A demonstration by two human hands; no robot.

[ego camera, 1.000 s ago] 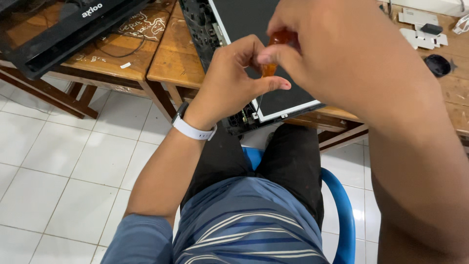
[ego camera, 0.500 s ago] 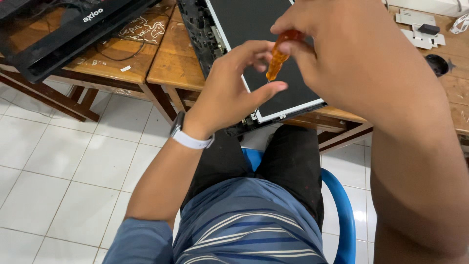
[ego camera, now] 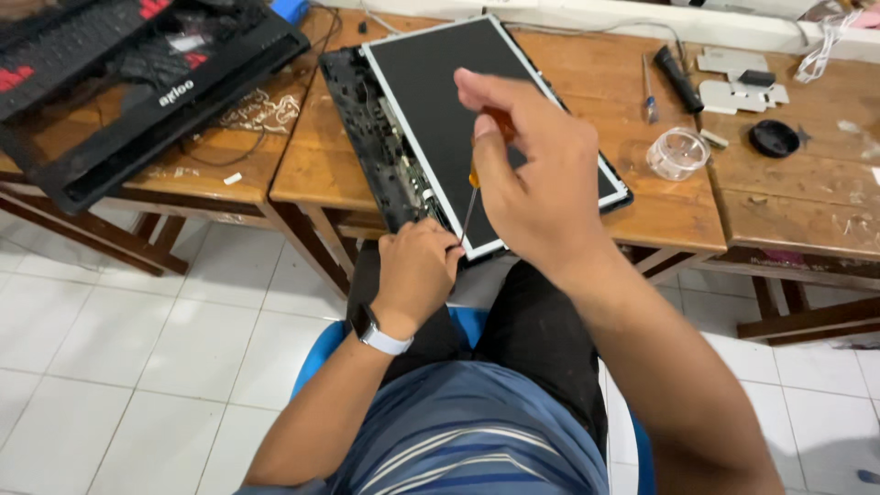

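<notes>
A bare laptop screen panel (ego camera: 458, 101) with a dark face and silver rim lies on the wooden table (ego camera: 642, 183), beside its black back cover (ego camera: 371, 137). My right hand (ego camera: 532, 174) holds an orange-handled screwdriver (ego camera: 475, 174) upright, its thin shaft pointing down at the panel's near corner. My left hand (ego camera: 417, 270), with a white wrist band, rests at that near corner, fingers curled against the panel's edge by the screwdriver tip.
A black laptop bezel frame (ego camera: 137, 110) lies on the left table. On the right are a small clear round dish (ego camera: 676, 151), a black-handled tool (ego camera: 678, 78), a thin screwdriver (ego camera: 647, 92), grey metal brackets (ego camera: 738, 82) and a black round cap (ego camera: 773, 137). White tiled floor lies below.
Both hands dropped from in front of the camera toward the panel. My left hand let go of the screwdriver and moved to the panel's near corner; the screwdriver now points down at it.
</notes>
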